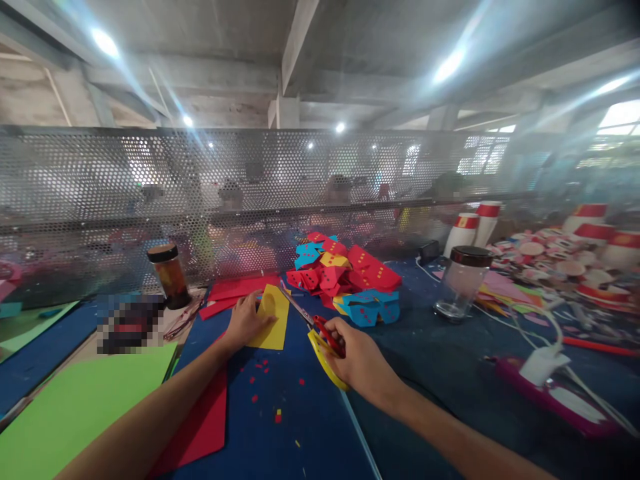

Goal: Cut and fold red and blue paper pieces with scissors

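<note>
My left hand (246,319) lies on a yellow sheet of paper (273,320) on the blue table top, its fingers curled over the sheet's left edge. My right hand (357,357) grips a pair of scissors (320,333) with red and yellow handles. The blades point up and left toward the yellow sheet's top corner. Just beyond the scissors lies a pile of red, blue and yellow cut paper shapes (347,277).
Red paper (203,427) and green paper (80,407) lie at the near left. A dark-lidded jar (169,275) stands far left, a clear jar (463,283) at right. A perforated metal screen (200,193) closes the table's back. Paper cups (475,227), craft pieces and a white cable (545,360) fill the right.
</note>
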`<act>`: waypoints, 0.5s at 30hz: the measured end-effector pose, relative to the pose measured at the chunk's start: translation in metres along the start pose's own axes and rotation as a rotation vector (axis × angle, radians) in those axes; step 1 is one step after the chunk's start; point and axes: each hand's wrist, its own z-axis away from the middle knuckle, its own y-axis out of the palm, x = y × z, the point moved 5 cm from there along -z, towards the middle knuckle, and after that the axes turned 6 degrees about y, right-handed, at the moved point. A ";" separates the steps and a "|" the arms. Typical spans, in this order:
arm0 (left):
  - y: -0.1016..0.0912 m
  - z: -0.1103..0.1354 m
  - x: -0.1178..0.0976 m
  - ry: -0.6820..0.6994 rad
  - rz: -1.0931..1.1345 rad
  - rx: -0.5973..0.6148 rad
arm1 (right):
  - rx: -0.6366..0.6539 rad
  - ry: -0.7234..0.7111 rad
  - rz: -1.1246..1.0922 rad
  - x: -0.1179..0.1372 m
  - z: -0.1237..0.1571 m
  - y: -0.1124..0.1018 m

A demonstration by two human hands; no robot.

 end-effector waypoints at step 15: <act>-0.049 -0.045 0.031 0.019 -0.094 0.030 | -0.055 -0.003 0.034 0.006 0.006 -0.004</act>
